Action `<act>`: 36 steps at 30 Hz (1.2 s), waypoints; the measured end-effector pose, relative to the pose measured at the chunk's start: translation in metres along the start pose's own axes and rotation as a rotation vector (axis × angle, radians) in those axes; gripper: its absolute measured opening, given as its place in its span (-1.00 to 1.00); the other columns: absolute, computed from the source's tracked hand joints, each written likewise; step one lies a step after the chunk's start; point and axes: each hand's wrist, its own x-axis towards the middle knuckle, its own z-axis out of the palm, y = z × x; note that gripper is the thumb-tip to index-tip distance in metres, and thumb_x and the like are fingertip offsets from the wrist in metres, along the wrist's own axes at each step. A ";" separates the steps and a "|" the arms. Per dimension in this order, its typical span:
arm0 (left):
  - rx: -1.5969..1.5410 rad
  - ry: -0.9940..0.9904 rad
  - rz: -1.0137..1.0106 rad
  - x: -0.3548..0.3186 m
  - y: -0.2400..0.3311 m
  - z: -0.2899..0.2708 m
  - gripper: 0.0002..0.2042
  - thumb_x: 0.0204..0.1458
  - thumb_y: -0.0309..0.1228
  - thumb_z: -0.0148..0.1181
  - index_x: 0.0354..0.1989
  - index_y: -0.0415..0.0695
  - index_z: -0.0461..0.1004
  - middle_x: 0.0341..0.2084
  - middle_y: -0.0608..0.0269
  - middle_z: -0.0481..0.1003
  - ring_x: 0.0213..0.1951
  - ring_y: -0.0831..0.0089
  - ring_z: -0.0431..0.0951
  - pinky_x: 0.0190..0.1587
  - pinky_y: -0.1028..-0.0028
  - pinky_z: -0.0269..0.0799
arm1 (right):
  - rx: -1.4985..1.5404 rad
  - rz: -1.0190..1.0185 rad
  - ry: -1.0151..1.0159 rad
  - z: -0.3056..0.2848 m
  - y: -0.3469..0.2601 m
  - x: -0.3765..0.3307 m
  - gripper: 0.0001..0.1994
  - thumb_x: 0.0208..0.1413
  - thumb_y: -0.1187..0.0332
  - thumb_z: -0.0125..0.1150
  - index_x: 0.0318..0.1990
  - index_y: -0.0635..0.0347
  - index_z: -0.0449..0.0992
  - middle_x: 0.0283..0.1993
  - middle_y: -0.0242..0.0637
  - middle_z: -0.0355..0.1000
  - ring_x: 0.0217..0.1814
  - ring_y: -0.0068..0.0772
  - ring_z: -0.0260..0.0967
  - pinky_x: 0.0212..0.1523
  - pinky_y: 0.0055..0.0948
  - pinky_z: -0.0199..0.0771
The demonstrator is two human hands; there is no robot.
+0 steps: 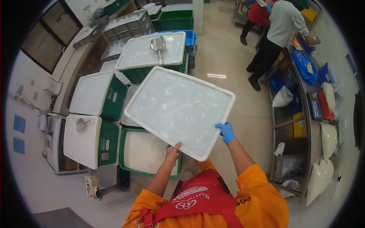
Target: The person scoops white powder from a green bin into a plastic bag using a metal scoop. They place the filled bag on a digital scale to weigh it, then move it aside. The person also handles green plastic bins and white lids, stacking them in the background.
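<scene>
A large white, rectangular lid [180, 110] with a raised rim is held up in front of me, tilted at an angle. My bare left hand [173, 153] grips its near edge, with the fingers partly hidden beneath. At the right edge, my blue-gloved right hand [227, 132] closes on the rim. Below and to the left stands a green bin [122, 152] without a lid, filled with a pale off-white powder [146, 150]. The lid covers part of that bin's far side.
More lidded green bins [114, 97] stand to the left. A metal scoop [158, 45] lies on one lid, and a smaller scoop [81, 123] on another. On the right, a metal shelf table [304, 152] holds bags and a scale [315, 105]. Farther back a person [281, 26] works there.
</scene>
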 end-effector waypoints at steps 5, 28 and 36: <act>-0.221 -0.156 0.040 -0.011 0.003 -0.066 -0.37 0.10 -0.25 0.14 0.26 -0.18 -0.01 0.13 -0.05 0.25 0.08 0.06 0.40 0.08 0.12 0.38 | -0.163 -0.270 0.290 -0.090 -0.079 -0.079 -0.62 -0.25 0.37 0.34 -0.26 0.47 0.45 -0.39 -0.16 0.47 -0.44 -0.38 0.44 -0.43 -0.41 0.49; 0.211 0.261 -0.395 0.111 -0.045 -0.144 -0.58 0.12 -0.26 0.09 0.13 -0.11 0.27 -0.06 0.09 0.42 -0.15 0.19 0.51 -0.19 0.29 0.48 | -1.262 -0.045 0.962 -0.236 -0.206 -0.088 -0.34 -0.55 0.15 0.57 -0.27 0.30 0.32 -0.30 0.06 0.39 -0.23 0.16 0.38 -0.24 -0.04 0.42; 0.224 -0.038 -0.163 0.165 0.088 0.055 -0.72 0.04 -0.29 0.16 -0.10 -0.09 0.38 -0.34 0.30 0.47 -0.31 0.44 0.53 -0.31 0.44 0.44 | -1.047 -0.237 0.880 -0.236 -0.246 0.043 -0.31 -0.53 0.05 0.60 -0.29 0.37 0.38 -0.36 0.01 0.44 -0.33 0.03 0.40 -0.26 -0.10 0.41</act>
